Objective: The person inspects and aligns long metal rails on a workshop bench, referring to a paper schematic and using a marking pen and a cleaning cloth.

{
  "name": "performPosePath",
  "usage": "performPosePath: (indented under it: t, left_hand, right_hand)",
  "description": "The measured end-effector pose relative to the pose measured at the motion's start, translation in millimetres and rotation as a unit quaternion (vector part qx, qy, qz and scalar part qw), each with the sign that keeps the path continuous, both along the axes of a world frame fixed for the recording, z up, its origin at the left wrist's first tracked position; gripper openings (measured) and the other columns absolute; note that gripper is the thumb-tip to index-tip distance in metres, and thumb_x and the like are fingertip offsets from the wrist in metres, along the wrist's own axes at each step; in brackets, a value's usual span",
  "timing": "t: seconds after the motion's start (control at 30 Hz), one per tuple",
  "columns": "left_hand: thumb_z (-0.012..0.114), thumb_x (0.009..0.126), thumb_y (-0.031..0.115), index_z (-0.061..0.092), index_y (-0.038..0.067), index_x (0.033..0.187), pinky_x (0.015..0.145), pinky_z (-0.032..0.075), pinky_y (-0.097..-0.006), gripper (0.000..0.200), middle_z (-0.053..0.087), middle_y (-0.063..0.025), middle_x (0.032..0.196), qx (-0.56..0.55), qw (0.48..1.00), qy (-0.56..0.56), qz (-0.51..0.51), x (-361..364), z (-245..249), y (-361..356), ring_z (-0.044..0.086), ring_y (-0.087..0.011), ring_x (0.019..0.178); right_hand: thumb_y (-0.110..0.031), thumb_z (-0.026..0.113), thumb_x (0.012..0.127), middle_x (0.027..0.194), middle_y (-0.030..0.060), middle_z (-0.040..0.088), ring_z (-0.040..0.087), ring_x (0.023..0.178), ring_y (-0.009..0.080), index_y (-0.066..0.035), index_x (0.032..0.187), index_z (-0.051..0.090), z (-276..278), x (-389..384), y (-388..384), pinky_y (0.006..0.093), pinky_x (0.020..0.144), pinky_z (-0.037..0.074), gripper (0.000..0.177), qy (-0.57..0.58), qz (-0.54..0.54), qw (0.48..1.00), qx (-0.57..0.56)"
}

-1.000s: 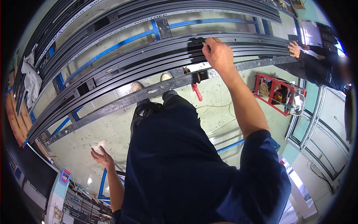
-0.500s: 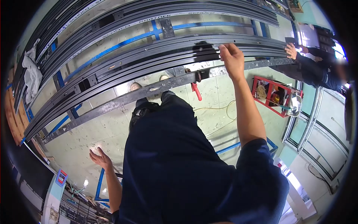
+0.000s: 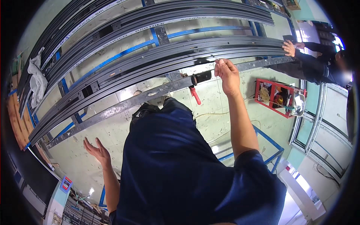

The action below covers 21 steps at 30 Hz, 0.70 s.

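My right hand (image 3: 228,75) is pinched at the near edge of the long dark grey profiles (image 3: 150,60), with a thin dark piece sticking out from its fingertips; what that piece is cannot be made out. Out to the left, over the floor, my left hand (image 3: 98,152) has its fingers spread and holds nothing. Just left of my right hand, a clamp with a red handle (image 3: 195,96) hangs on the metal rail (image 3: 138,98) of the stand.
A co-worker's hand (image 3: 288,48) rests on the profiles' right end. A red frame crate (image 3: 279,97) stands on the floor at right. Further profiles (image 3: 123,32) lie beyond, a grey cloth (image 3: 37,80) hangs at far left, and a blue frame (image 3: 277,150) stands behind me.
My right hand has come slightly left and down, and a thin piece now shows at its fingertips. My left hand has shifted slightly, fingers still apart. The co-worker's hand stays on the profiles.
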<state>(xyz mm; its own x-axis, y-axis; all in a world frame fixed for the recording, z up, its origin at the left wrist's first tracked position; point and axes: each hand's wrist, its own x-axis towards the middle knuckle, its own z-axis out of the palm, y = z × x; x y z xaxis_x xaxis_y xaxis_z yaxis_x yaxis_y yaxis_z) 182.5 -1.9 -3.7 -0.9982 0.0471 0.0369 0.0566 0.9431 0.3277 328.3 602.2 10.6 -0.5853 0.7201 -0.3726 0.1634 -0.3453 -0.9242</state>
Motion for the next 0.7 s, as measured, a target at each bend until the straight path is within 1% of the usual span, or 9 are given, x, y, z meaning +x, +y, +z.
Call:
performPosePath:
  t: [0.07, 0.1, 0.17, 0.2, 0.27, 0.33, 0.43, 0.57, 0.7]
  left_hand:
    - [0.059, 0.103, 0.033, 0.035, -0.003, 0.152, 0.121, 0.023, -0.0487, 0.066, 0.035, -0.0252, 0.156, 0.033, 0.999, 0.009, -0.022, -7, 7, 18, 0.03, -0.04, 0.146]
    - [0.064, 0.1, 0.028, 0.035, -0.003, 0.152, 0.122, 0.022, -0.0484, 0.068, 0.036, -0.0235, 0.156, -0.018, 0.998, 0.024, -0.051, -11, 0, 13, 0.03, -0.039, 0.147]
    - [0.072, 0.094, 0.022, 0.036, -0.002, 0.152, 0.122, 0.023, -0.0489, 0.072, 0.037, -0.0243, 0.155, 0.023, 0.999, 0.023, -0.035, -9, 3, 31, 0.032, -0.0401, 0.146]
    - [0.073, 0.093, 0.023, 0.036, -0.001, 0.152, 0.121, 0.023, -0.0497, 0.074, 0.038, -0.0246, 0.155, -0.002, 0.999, 0.022, -0.035, -8, 6, 37, 0.033, -0.0413, 0.146]
    - [0.073, 0.092, 0.025, 0.037, 0.007, 0.153, 0.121, 0.024, -0.0516, 0.073, 0.032, -0.0245, 0.157, 0.016, 1.0, 0.005, 0.002, -11, 24, 54, 0.03, -0.0427, 0.146]
    - [0.072, 0.092, 0.026, 0.039, 0.007, 0.152, 0.12, 0.025, -0.0517, 0.071, 0.03, -0.0252, 0.157, 0.054, 0.998, 0.035, 0.023, -14, 28, 47, 0.03, -0.0442, 0.144]
    - [0.073, 0.092, 0.028, 0.041, 0.006, 0.149, 0.118, 0.026, -0.052, 0.069, 0.033, -0.0249, 0.155, 0.044, 0.995, 0.072, 0.058, -30, 28, 24, 0.032, -0.044, 0.143]
    - [0.072, 0.092, 0.03, 0.047, 0.004, 0.144, 0.116, 0.029, -0.0515, 0.062, 0.042, -0.024, 0.149, 0.022, 0.984, 0.169, 0.05, -104, 23, -30, 0.038, -0.0427, 0.138]
    - [0.072, 0.09, 0.026, 0.052, 0.004, 0.139, 0.113, 0.033, -0.0519, 0.057, 0.049, -0.0224, 0.143, 0.037, 0.969, 0.244, 0.012, -237, 33, -80, 0.045, -0.0426, 0.131]
  right_hand:
    - [-0.026, 0.062, 0.102, 0.078, -0.0003, 0.06, 0.053, 0.071, 0.01, -0.002, 0.104, 0.069, 0, 2, -4, 0.0262, 0.067, 0.043, 0.025, -0.034, 0.0, 0.999, 0.032]
    - [-0.028, 0.061, 0.102, 0.081, -0.0015, 0.059, 0.053, 0.074, 0.0095, -0.004, 0.102, 0.069, -3, 2, -8, 0.027, 0.069, 0.043, 0.026, -0.056, 0.001, 0.997, 0.051]
    - [-0.031, 0.057, 0.103, 0.084, -0.0015, 0.058, 0.053, 0.079, 0.0103, -0.005, 0.101, 0.068, 0, 2, -8, 0.0277, 0.073, 0.046, 0.029, -0.101, 0.041, 0.991, 0.076]
    - [-0.03, 0.059, 0.102, 0.091, -0.0001, 0.061, 0.055, 0.082, 0.0109, -0.006, 0.106, 0.068, -8, 1, -7, 0.0277, 0.077, 0.048, 0.027, -0.097, 0.026, 0.994, 0.039]
    - [-0.028, 0.064, 0.101, 0.103, 0.0041, 0.065, 0.061, 0.092, 0.0132, -0.005, 0.116, 0.064, -34, 6, 1, 0.0285, 0.08, 0.051, 0.028, -0.003, 0.021, 0.999, -0.04]
    - [-0.027, 0.062, 0.103, 0.105, 0.0054, 0.065, 0.06, 0.092, 0.014, -0.004, 0.119, 0.061, -41, -1, -4, 0.0294, 0.078, 0.051, 0.029, 0.044, 0.029, 0.994, -0.092]
    - [-0.024, 0.06, 0.105, 0.104, 0.0049, 0.063, 0.057, 0.089, 0.0124, -0.003, 0.111, 0.062, -17, -29, -21, 0.0291, 0.074, 0.048, 0.022, 0.069, 0.077, 0.991, -0.084]
    - [-0.026, 0.058, 0.106, 0.098, 0.0035, 0.062, 0.055, 0.084, 0.0113, -0.003, 0.108, 0.062, 0, -61, -48, 0.0268, 0.072, 0.045, 0.023, 0.115, 0.132, 0.982, -0.075]
    - [-0.029, 0.056, 0.106, 0.087, 0.0015, 0.059, 0.051, 0.076, 0.0096, -0.003, 0.106, 0.063, 28, -91, -107, 0.0235, 0.069, 0.042, 0.027, 0.085, 0.147, 0.985, -0.015]
